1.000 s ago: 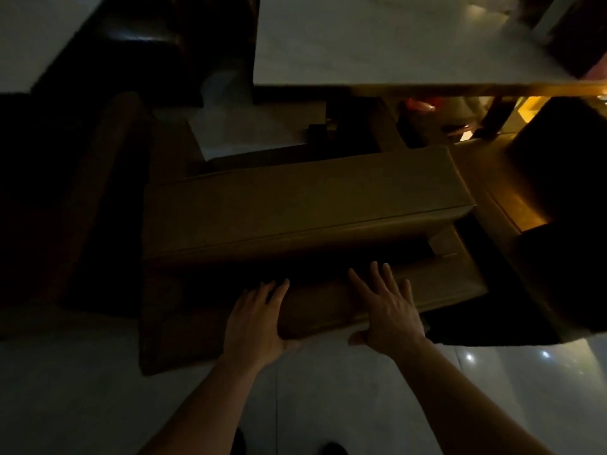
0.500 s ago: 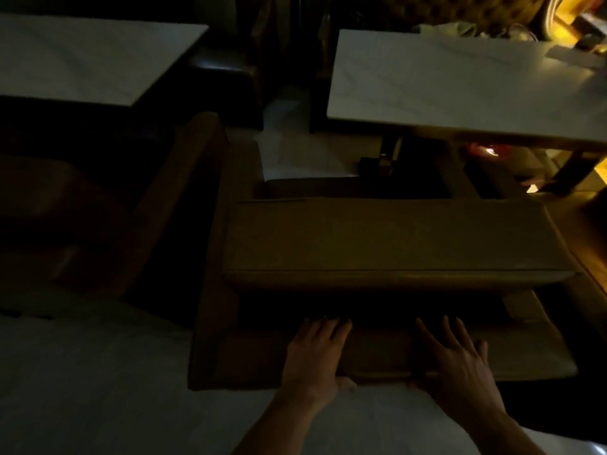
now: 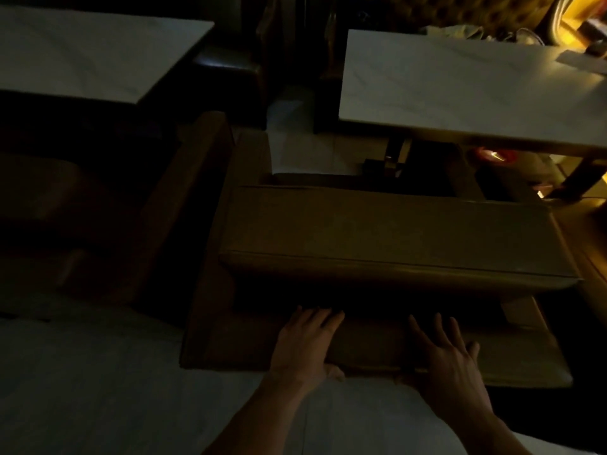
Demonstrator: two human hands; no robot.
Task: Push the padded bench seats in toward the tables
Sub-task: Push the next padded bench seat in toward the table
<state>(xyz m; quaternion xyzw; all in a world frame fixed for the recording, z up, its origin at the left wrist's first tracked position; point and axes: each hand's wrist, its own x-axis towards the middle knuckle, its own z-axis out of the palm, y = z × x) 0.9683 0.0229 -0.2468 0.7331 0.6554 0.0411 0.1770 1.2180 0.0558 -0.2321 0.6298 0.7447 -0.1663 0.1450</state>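
Note:
A tan padded bench seat (image 3: 387,231) stands in front of me, its back panel nearest and its cushion facing a white marble table (image 3: 460,93) at the upper right. My left hand (image 3: 305,343) lies flat on the low rear ledge of the bench, fingers spread, thumb hooked over the near edge. My right hand (image 3: 450,353) presses on the same ledge a little to the right, fingers apart. Neither hand holds anything. The room is dim.
A second white table (image 3: 88,50) fills the upper left with a dark bench (image 3: 82,205) below it. A dark stool (image 3: 226,64) sits between the tables. Pale tiled floor (image 3: 98,389) lies under me. Warm light and clutter show at the far right.
The view has tilted up, so both tables now show. My hands stay flat on the bench's rear ledge. The bench sits squarer to the right table than a second ago.

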